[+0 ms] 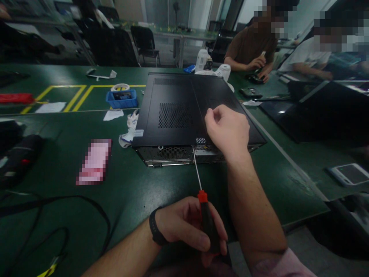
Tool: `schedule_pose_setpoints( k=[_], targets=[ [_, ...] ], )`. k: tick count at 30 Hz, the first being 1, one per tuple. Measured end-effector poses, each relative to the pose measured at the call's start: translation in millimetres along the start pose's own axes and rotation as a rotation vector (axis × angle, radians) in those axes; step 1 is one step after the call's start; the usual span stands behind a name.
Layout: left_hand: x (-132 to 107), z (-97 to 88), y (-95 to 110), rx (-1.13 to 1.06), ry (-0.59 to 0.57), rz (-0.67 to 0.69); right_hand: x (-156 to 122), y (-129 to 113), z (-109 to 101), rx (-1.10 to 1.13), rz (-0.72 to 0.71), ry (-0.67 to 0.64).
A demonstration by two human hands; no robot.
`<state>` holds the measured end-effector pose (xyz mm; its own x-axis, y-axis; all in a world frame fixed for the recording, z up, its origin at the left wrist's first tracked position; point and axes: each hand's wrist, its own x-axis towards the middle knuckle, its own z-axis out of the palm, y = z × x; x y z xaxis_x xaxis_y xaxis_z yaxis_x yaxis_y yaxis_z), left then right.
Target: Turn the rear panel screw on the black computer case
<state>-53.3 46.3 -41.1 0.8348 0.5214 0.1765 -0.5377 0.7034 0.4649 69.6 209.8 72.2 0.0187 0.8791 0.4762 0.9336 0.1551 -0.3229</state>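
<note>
A black desktop computer case (178, 90) lies flat on the green table, its rear panel (173, 154) facing me. My left hand (190, 227), with a dark band at the wrist, is wrapped round the handle of a screwdriver (211, 227). The handle is black and red. Its long thin shaft points away from me, and the tip meets the top rear edge of the case near the middle. Fingers curled in, my right hand (229, 129) rests on the right part of the case lid; whatever may be inside its fingers is hidden.
Left of the case lie a pink blurred item (95, 161), a crumpled white glove (128, 132) and a blue bin (121, 99) with parts. Cables (83, 198) run along the left front. A phone-like device (350, 174) lies at right. Co-workers sit across the table.
</note>
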Motion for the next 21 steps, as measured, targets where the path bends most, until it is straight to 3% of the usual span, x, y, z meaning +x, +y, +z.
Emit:
schedule_pose_setpoints(
  k=[8, 15, 21],
  targets=[
    [3, -11.9, -10, -0.026, -0.056, 0.034, 0, 0, 0, -0.003, -0.005, 0.009],
    [-1, -0.7, -1, -0.005, 0.000, -0.044, 0, 0, 0, -0.011, -0.015, 0.017],
    [-1, -9.8, -7, 0.010, 0.013, -0.027, 0, 0, 0, -0.009, -0.010, 0.015]
  ],
)
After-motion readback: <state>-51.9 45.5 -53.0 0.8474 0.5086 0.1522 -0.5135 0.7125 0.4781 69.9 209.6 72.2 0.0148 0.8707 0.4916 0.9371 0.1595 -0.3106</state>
